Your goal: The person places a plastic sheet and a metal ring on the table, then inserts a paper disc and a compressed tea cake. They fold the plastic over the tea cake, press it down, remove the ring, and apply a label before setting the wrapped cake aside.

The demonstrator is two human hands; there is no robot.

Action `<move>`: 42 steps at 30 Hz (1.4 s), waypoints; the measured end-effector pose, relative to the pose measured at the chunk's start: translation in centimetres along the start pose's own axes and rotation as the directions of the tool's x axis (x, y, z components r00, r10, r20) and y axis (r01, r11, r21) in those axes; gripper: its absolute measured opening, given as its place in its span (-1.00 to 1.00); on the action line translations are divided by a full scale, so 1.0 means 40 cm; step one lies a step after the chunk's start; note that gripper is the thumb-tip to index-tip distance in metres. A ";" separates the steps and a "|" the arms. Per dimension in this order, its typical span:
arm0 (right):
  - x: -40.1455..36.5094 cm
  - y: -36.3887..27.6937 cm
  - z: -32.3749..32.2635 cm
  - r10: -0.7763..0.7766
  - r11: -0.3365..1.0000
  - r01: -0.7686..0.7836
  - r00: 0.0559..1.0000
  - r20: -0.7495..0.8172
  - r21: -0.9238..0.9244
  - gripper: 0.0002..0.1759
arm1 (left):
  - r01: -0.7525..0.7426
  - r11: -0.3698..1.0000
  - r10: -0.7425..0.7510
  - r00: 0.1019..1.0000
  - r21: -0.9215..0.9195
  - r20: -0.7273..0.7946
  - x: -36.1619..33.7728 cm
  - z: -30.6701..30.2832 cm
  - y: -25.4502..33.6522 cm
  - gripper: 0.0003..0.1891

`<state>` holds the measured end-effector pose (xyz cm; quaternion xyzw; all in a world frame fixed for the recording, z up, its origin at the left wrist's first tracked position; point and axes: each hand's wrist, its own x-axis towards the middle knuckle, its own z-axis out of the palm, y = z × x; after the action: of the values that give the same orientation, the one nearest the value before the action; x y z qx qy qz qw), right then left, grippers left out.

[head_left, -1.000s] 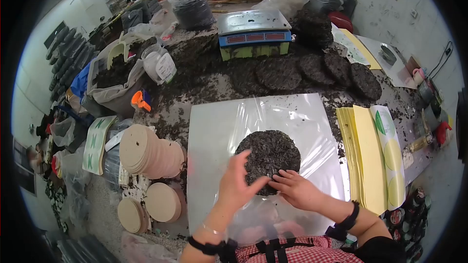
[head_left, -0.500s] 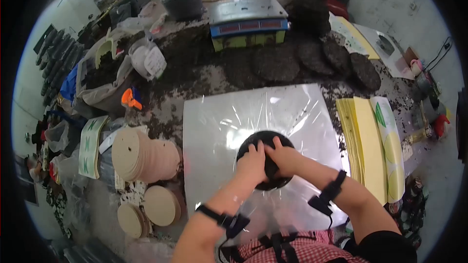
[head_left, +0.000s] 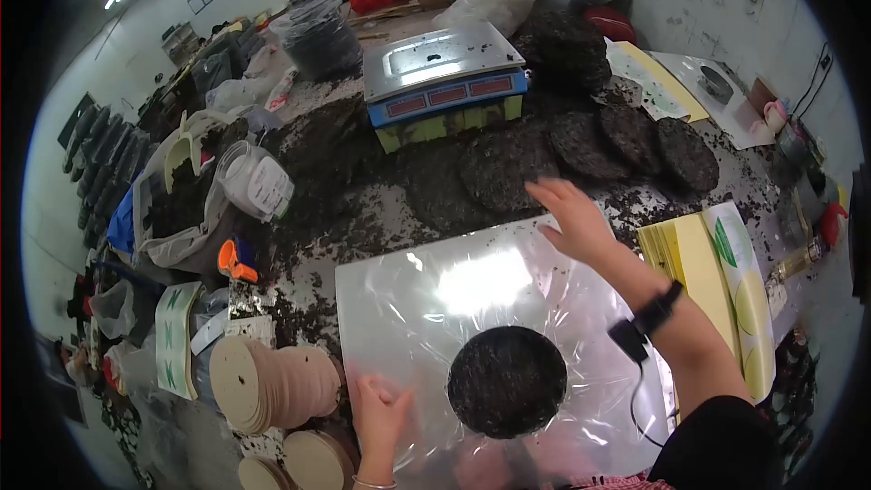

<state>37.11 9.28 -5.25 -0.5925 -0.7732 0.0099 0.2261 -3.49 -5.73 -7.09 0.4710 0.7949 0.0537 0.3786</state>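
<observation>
A dark round pressed disc (head_left: 507,382) lies on clear plastic film over a shiny metal sheet (head_left: 390,299), with neither hand touching it. My right hand (head_left: 572,218) is raised over the sheet's far edge, fingers apart and empty, near a row of dark flat discs (head_left: 508,168). At the sheet's left edge, my left hand (head_left: 379,413) rests by the film with its thumb and fingers close together; whether film is pinched between them is too small to tell.
A scale (head_left: 445,73) stands behind the discs. Pale round boards (head_left: 272,386) are stacked at left, near an orange tool (head_left: 238,260), a clear jar (head_left: 259,183) and a bag of dark material (head_left: 186,209). Yellow sheets (head_left: 703,281) lie at right.
Both hands have left the dark disc. My right hand has moved forward to the far discs, my left hand to the sheet's left edge. The camera view has tilted up.
</observation>
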 end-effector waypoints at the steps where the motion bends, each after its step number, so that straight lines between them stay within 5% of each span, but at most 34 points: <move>1: 0.050 0.015 0.034 0.003 0.994 -0.004 1.000 -0.013 -0.107 -0.11 | 0.002 1.000 -0.002 1.000 0.002 -0.007 0.017 0.011 -0.018 0.02; 3: 0.101 0.081 0.137 -0.070 0.964 0.077 0.997 0.036 -0.254 -0.10 | -0.174 0.956 0.239 0.928 0.237 -0.284 0.041 0.053 -0.091 0.02; 4: 0.115 0.105 0.169 -0.027 0.974 0.059 0.989 0.149 -0.216 -0.16 | -0.153 0.960 0.219 0.931 0.234 -0.291 0.041 0.049 -0.094 0.02; 5: 0.118 0.130 0.197 0.010 0.983 0.040 0.963 0.269 -0.179 -0.21 | -0.233 0.906 0.373 0.835 0.354 -0.404 0.036 0.042 -0.101 -0.01; 6: 0.122 0.153 0.213 -0.031 0.988 0.058 0.982 0.184 -0.142 -0.35 | -0.282 0.829 0.518 0.711 0.482 -0.476 0.020 0.036 -0.118 -0.03; 7: 0.121 0.129 0.165 -0.051 0.994 0.054 0.998 0.034 -0.096 -0.43 | -0.254 0.840 0.490 0.733 0.479 -0.471 0.014 0.035 -0.160 -0.03; 8: 0.113 0.115 0.122 -0.102 0.994 0.107 0.979 -0.176 0.017 -0.45 | -0.301 0.911 0.405 0.786 0.284 -0.468 0.028 0.039 -0.211 -0.08; 10: 0.064 0.007 -0.047 -0.006 0.943 0.107 0.953 -0.304 0.316 -0.50 | -0.324 0.946 0.293 0.858 -0.003 -0.422 -0.030 -0.003 -0.208 -0.28; 12: -0.057 -0.111 -0.204 -0.243 0.944 0.308 0.892 -0.380 0.119 -0.51 | -0.393 0.918 0.320 0.816 -0.058 -0.481 -0.111 -0.053 -0.181 -0.32; 14: -0.233 -0.204 -0.236 -0.482 0.873 0.481 0.828 -0.288 -0.079 -0.49 | -0.510 0.827 0.304 0.759 -0.235 -0.576 -0.203 -0.088 -0.142 -0.36; 16: -0.433 -0.303 -0.189 -0.486 0.870 0.493 0.860 -0.152 0.005 -0.51 | -0.579 0.753 0.309 0.731 -0.313 -0.608 -0.284 -0.105 -0.108 -0.37; 18: -0.568 -0.342 -0.089 -0.392 0.919 0.393 0.907 0.150 0.026 -0.39 | -0.677 0.672 0.363 0.655 -0.300 -0.663 -0.318 -0.103 -0.094 -0.37; 19: -0.607 -0.333 -0.032 -0.353 0.936 0.352 0.927 0.127 0.029 -0.37 | -0.680 0.667 0.358 0.650 -0.304 -0.670 -0.327 -0.102 -0.082 -0.37; 23: -0.579 -0.375 -0.101 -0.336 0.942 0.333 0.933 0.130 0.044 -0.40 | -0.743 0.663 0.654 0.633 -0.090 -0.415 -0.333 -0.091 0.021 -0.36; 26: -0.590 -0.381 -0.073 -0.338 0.941 0.330 0.929 0.153 0.078 -0.41 | -0.881 0.426 0.899 0.388 0.204 -0.200 -0.281 -0.010 0.142 -0.32; 30: -0.594 -0.366 -0.041 -0.325 0.943 0.297 0.919 0.226 0.147 -0.42 | -0.895 0.054 0.959 0.171 0.443 0.228 -0.142 0.176 0.190 -0.30; 33: -0.557 -0.360 -0.072 -0.316 0.944 0.271 0.906 0.281 0.189 -0.50 | -0.832 0.059 0.933 0.243 0.552 0.265 -0.102 0.237 0.189 -0.28; 35: -0.555 -0.356 -0.092 -0.317 0.880 0.179 0.912 0.262 0.440 -0.63 | -0.846 0.069 0.922 0.256 0.528 0.290 -0.091 0.256 0.179 -0.26; 36: -0.570 -0.342 -0.087 -0.214 0.870 0.125 0.967 0.137 0.476 -0.71 | -0.846 0.093 0.913 0.282 0.525 0.294 -0.086 0.253 0.178 -0.24; 37: -0.562 -0.334 -0.076 -0.220 0.871 0.127 0.965 0.144 0.475 -0.71 | -0.847 0.101 0.914 0.286 0.522 0.288 -0.080 0.249 0.184 -0.24; 39: -0.569 -0.329 -0.049 -0.111 0.980 0.092 0.988 0.104 0.174 -0.72 | -0.839 0.159 0.840 0.392 0.521 0.376 -0.086 0.259 0.181 -0.18; 42: -0.562 -0.345 -0.010 -0.104 0.987 0.088 0.987 0.119 0.133 -0.71 | -0.830 0.176 0.801 0.433 0.529 0.414 -0.059 0.292 0.172 -0.13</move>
<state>29.07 -15.62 -8.60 -0.5371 -0.8112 0.0856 0.2146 9.63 -6.95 -11.01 0.9211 0.3701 -0.0527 0.1087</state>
